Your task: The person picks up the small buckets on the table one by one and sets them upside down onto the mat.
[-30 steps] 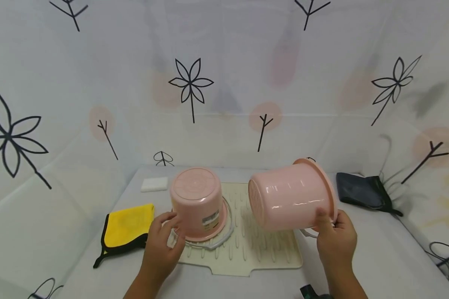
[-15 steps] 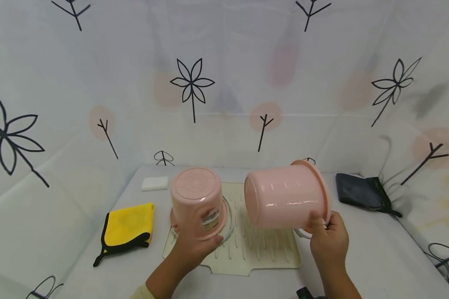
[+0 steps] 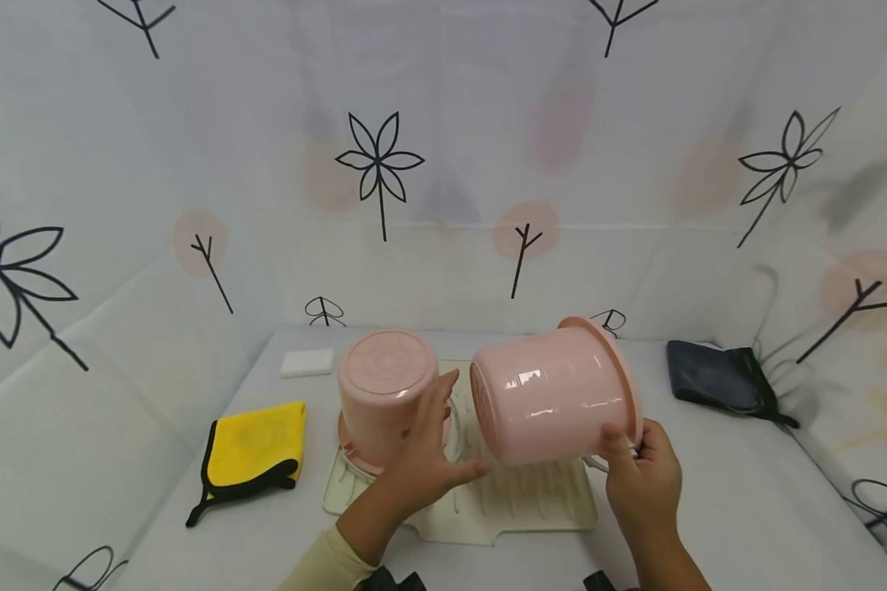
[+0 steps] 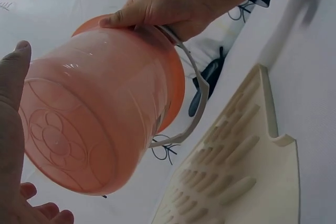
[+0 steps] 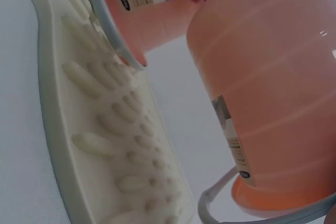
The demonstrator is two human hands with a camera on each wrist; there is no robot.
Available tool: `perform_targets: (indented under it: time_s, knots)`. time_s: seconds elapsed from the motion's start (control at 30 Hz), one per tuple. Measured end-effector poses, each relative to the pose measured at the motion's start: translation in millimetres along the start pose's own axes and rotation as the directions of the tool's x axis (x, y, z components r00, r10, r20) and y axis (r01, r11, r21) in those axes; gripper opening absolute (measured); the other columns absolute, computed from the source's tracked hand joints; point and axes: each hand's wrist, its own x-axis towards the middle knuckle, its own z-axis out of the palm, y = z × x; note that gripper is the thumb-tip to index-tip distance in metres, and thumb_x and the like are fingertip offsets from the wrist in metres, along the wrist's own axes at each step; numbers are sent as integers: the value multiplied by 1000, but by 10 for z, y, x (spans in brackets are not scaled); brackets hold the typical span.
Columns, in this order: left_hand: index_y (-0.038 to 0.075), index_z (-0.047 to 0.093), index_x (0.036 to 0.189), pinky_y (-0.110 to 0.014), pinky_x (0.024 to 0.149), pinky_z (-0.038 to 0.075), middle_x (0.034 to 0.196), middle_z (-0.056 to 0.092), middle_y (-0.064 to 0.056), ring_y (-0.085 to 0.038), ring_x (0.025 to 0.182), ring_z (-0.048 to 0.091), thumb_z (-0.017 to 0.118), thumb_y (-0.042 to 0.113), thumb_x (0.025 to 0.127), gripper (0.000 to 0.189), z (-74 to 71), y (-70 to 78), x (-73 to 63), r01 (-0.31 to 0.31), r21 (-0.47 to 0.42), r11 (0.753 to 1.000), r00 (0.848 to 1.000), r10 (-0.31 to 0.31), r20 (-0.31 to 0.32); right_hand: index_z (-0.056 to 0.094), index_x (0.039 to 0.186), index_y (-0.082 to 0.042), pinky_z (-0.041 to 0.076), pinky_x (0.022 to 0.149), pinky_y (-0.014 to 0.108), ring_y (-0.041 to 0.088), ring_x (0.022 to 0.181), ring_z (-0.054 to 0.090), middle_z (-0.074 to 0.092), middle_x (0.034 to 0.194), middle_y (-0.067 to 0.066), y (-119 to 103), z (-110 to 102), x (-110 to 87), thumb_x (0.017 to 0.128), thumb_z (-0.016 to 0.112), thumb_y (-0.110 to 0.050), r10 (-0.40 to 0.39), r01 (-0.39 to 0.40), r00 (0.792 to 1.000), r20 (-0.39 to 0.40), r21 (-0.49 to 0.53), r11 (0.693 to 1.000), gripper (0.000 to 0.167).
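Observation:
A pink bucket (image 3: 550,392) lies tilted on its side in the air over the right half of a cream draining mat (image 3: 532,501). My right hand (image 3: 641,480) grips its rim, thumb on the outer wall. The bucket's grey handle (image 4: 198,114) hangs below the rim. Between the two buckets, my left hand (image 3: 421,460) reaches with fingers spread, close to the tilted bucket's base, holding nothing. Behind that hand a second pink bucket (image 3: 384,394) stands upside down on the mat's left half, partly hidden by the hand.
Left of the mat lies a folded yellow cloth (image 3: 255,451) with black edging. A white block (image 3: 306,363) sits at the back left, and a dark folded cloth (image 3: 724,382) at the back right. A patterned white sheet (image 3: 443,164) hangs behind the table.
My left hand has moved right, from the left side of the upside-down bucket to beside the tilted bucket's base. My right hand has brought the tilted bucket slightly left.

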Motion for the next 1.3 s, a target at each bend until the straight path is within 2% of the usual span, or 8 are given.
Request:
perform_targets:
  time_s: [0.1, 0.33, 0.53, 0.67, 0.77, 0.9, 1.03, 1.3]
  knots:
    - [49, 4, 165, -57, 115, 44, 173, 7, 11, -32, 151, 38, 91, 52, 76, 124, 9, -2, 77, 5, 10, 1000, 1000, -5, 16, 65, 105, 5, 41, 49, 15, 3, 56, 51, 60, 76, -22, -17, 15, -25, 97, 77, -16, -16, 16, 1000, 3, 10, 1000, 25]
    - [52, -1, 164, -53, 118, 41, 175, -1, 13, -23, 161, 18, 90, 66, 69, 132, 54, 0, 293, -29, 11, 999, 998, 29, 62, 66, 106, 5, 42, 49, 14, 2, 57, 52, 59, 78, -22, -28, 16, -73, 98, 75, -15, -19, 19, 1000, -16, -3, 1000, 24]
    - [50, 0, 165, -59, 115, 44, 174, -4, 14, -28, 160, 18, 95, 52, 67, 136, 99, 49, 388, -51, 37, 998, 996, 49, 72, 64, 107, 3, 51, 57, 13, 0, 64, 61, 62, 81, -18, -56, 2, -98, 102, 71, -18, 47, -49, 998, 48, 48, 998, 22]
    - [51, -5, 164, -60, 117, 38, 173, -5, 17, -28, 158, 20, 97, 44, 61, 145, 127, 81, 404, -61, 32, 998, 997, 59, 56, 63, 106, 3, 55, 62, 13, -1, 68, 66, 64, 82, -16, -87, 2, -111, 103, 69, -16, 72, -80, 993, 93, 94, 992, 20]
    - [51, -6, 163, -55, 114, 42, 172, -5, 15, -28, 154, 26, 98, 42, 61, 146, 163, 89, 401, -63, 5, 998, 997, 63, 46, 62, 105, 4, 56, 63, 13, -2, 70, 67, 65, 82, -14, -113, 4, -120, 102, 69, -13, 69, -82, 993, 99, 132, 988, 18]
    - [43, 3, 164, -49, 111, 46, 170, 4, 9, -24, 149, 31, 96, 43, 62, 139, 189, 93, 399, -99, 10, 995, 995, 99, 1, 61, 105, 5, 58, 66, 15, 0, 73, 69, 66, 84, -10, -130, 10, -131, 102, 67, -8, 48, -68, 993, 112, 187, 980, 15]
    - [34, 13, 164, -53, 111, 45, 168, 12, 4, -22, 150, 28, 95, 43, 59, 133, 175, 112, 408, -151, 36, 988, 987, 153, -49, 61, 107, 5, 59, 67, 17, 3, 76, 69, 66, 89, -6, -115, 19, -132, 104, 64, -7, 22, -55, 990, 138, 235, 971, 13]
    - [42, 10, 164, -57, 108, 48, 171, 6, 4, -27, 152, 28, 95, 48, 61, 133, 157, 221, 344, -126, 86, 988, 991, 130, -41, 63, 105, 5, 57, 64, 15, 5, 75, 67, 66, 89, -4, -72, -5, -123, 102, 65, -3, -36, 5, 991, 126, 237, 972, 9]
